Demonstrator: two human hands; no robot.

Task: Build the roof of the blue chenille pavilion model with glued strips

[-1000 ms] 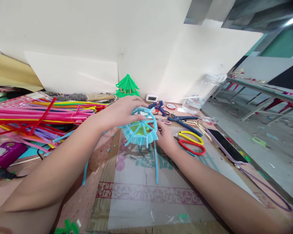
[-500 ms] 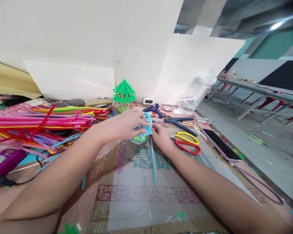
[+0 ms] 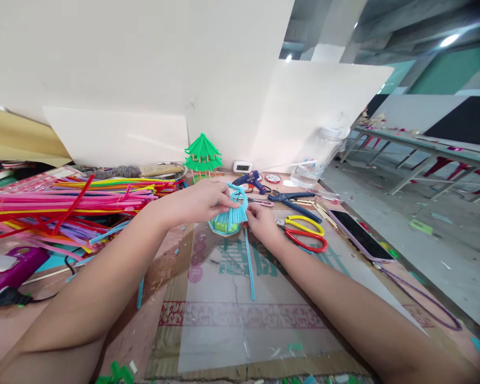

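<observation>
Both hands meet at a small light-blue straw roof piece [image 3: 231, 216] held just above the table, with something green under it. My left hand [image 3: 202, 200] is closed over its top and left side. My right hand [image 3: 262, 223] pinches its right edge with the fingers together. A loose light-blue straw [image 3: 249, 264] lies on the plastic-covered cardboard [image 3: 244, 314] below the piece. A finished green straw pagoda [image 3: 203, 153] stands behind, by the wall.
A big pile of coloured straws [image 3: 64, 205] fills the left side. Yellow scissors [image 3: 304, 224], red scissors [image 3: 307, 241], blue pliers [image 3: 294, 201], a blue glue gun [image 3: 251, 181] and a phone [image 3: 360, 228] lie to the right. A purple glue gun [image 3: 8, 269] sits at far left.
The blue piece was tipped up showing its spoked underside; now it is turned over and lowered, with both hands closed tighter around it. The view has shifted slightly.
</observation>
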